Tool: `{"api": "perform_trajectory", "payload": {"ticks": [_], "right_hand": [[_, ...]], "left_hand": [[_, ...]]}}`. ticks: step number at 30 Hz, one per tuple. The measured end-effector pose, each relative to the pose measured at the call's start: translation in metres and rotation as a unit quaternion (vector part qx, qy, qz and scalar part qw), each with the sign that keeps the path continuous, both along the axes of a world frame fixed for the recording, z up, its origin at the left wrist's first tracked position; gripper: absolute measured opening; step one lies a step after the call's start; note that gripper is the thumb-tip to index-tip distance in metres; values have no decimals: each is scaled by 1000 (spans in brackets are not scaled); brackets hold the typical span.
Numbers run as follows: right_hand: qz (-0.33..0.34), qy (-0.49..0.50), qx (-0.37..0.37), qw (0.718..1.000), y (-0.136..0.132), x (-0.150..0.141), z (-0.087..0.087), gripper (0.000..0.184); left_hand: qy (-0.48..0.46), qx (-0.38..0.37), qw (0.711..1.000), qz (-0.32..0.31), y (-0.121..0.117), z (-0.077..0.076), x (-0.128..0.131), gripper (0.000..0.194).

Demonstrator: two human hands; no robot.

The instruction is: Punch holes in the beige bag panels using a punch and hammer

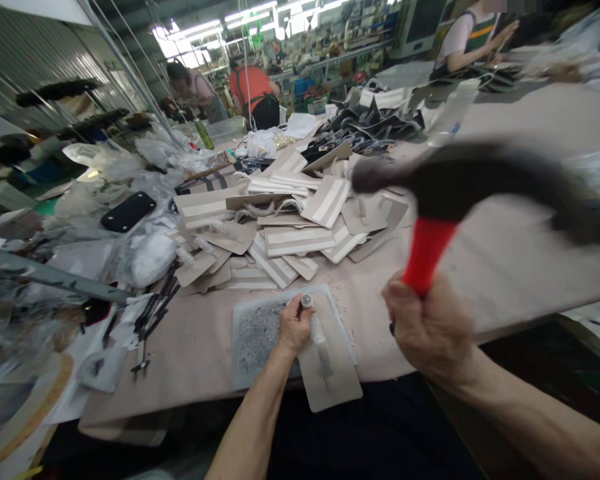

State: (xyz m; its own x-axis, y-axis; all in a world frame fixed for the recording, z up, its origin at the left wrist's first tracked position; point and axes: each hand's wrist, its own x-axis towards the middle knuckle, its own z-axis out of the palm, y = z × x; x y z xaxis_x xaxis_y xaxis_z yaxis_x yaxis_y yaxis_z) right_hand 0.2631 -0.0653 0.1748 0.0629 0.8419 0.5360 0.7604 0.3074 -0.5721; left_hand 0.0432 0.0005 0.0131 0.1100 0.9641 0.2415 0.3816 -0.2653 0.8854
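Observation:
My right hand [427,327] is wrapped round the red handle of a claw hammer [443,183], raised to the right of the panel and smeared by motion. My left hand [295,327] pinches a short metal punch [307,301], whose round top faces me. It stands over the upper end of a beige panel [333,387] with rounded corners and a wrapped handle along its middle. Under the panel lies a grey, pitted pad [260,340] on the table. The punch's lower tip is hidden by my fingers.
A heap of beige and white panels [300,240] fills the table [380,353] beyond the pad. Left are plastic bags [153,257], dark tools [155,310] and a metal bar [60,273]. Farther back are black parts [365,127], a clear bottle [455,110] and several people.

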Motion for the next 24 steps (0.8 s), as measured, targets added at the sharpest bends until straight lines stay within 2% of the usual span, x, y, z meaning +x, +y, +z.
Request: {"api": "perform_trajectory", "payload": {"ticks": [1, 2, 4, 6, 9, 13, 15, 17, 19, 20, 22, 24], "right_hand": [[31, -38, -31, 998, -2, -1, -15, 26], [66, -86, -94, 990, -4, -1, -30, 28], [104, -167, -216, 956, -6, 3, -55, 29], [88, -211, -293, 928, -6, 13, -68, 27], [52, -220, -350, 909, -6, 30, -82, 25], [0, -207, -421, 883, -7, 45, -114, 27], [-29, -235, -396, 887, -7, 41, -125, 25], [-27, -264, -296, 917, -8, 27, -126, 28], [60, -276, -171, 944, -8, 5, -119, 40], [132, -280, -125, 943, -8, -8, -115, 43], [279, -298, -78, 910, -7, -33, -108, 38], [348, -330, -73, 874, -5, -56, -107, 25]], "left_hand": [[-2, -2, 1000, 3, 0, -1, 0, 13], [-3, -3, 1000, 6, 0, -2, 0, 15], [-2, -2, 1000, 9, 0, -4, 0, 18], [-3, -2, 1000, 8, 0, -5, 0, 17], [-20, -7, 1000, 7, 0, -5, 0, 15], [-43, -13, 999, 4, 1, -6, 0, 15], [-51, -18, 998, 12, 1, -6, 0, 15], [-64, -28, 997, 21, 1, -5, 1, 18], [-86, -43, 995, 25, 2, -5, 4, 21], [-100, -53, 993, 27, 2, -5, 5, 22], [-131, -77, 988, 34, 4, -6, 8, 24], [-167, -105, 979, 51, 7, -5, 9, 27]]}}
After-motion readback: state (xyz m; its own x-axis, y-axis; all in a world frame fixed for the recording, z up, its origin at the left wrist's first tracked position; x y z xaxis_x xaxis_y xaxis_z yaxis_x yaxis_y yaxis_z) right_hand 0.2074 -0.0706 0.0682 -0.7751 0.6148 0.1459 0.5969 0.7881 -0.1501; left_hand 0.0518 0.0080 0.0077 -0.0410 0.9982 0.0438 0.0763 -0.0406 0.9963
